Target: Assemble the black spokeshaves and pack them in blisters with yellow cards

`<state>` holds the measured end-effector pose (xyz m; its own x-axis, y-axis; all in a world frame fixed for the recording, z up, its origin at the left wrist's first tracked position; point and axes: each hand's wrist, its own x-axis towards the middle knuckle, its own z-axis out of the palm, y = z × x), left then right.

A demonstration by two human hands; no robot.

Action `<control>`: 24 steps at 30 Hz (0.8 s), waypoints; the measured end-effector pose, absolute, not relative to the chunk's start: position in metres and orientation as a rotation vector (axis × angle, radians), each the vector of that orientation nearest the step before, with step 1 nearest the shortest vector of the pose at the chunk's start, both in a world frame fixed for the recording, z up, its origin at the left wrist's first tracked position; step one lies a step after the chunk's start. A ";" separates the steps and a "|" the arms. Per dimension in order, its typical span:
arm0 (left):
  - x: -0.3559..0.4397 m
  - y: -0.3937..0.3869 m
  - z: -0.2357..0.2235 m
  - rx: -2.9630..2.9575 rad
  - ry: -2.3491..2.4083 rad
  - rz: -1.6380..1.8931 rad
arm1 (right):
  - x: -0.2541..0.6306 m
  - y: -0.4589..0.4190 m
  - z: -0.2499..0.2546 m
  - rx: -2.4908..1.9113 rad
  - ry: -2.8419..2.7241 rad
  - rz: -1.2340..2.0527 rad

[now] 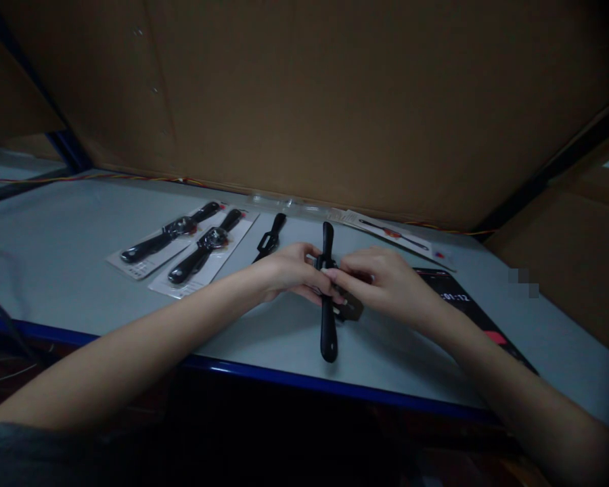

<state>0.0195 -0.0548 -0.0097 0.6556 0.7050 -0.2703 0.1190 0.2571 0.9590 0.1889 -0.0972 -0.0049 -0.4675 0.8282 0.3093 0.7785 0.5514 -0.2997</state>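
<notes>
A black spokeshave point(329, 331) is held a little above the table, its two handles pointing away from and toward me. My left hand point(299, 270) grips its middle from the left, fingers wrapped under the body. From the right, my right hand point(380, 277) is closed, with thumb and fingertips pinched at the same middle part. The small part between those fingertips is hidden. Below them shows a dark patch point(352, 308) that I cannot make out. Just left of my left hand lies another black spokeshave point(270, 241), unpackaged, partly covered by my forearm.
Two packaged spokeshaves point(203, 253) on white cards lie at the left of the table point(81, 230). Another card point(390, 233) and clear plastic packaging point(289, 203) are at the back. A dark screen with a timer point(454, 294) lies right, partly under my forearm. Cardboard point(304, 101) walls the back.
</notes>
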 end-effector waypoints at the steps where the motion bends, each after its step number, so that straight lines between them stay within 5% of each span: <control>1: 0.019 -0.055 -0.009 1.272 0.790 0.463 | 0.190 -0.097 -0.003 -1.301 -2.365 0.195; 14: 0.019 -0.056 -0.014 1.228 0.767 0.508 | 0.200 -0.088 -0.004 -1.187 -2.457 -0.071; 24: 0.020 -0.058 -0.006 1.252 0.845 0.505 | 0.206 -0.089 0.004 -1.166 -2.373 0.133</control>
<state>0.0197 -0.0583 -0.0062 0.6097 0.7431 -0.2757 0.1093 0.2657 0.9578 0.2059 -0.0895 0.0036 -0.5157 0.7660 0.3837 0.7183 0.6307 -0.2937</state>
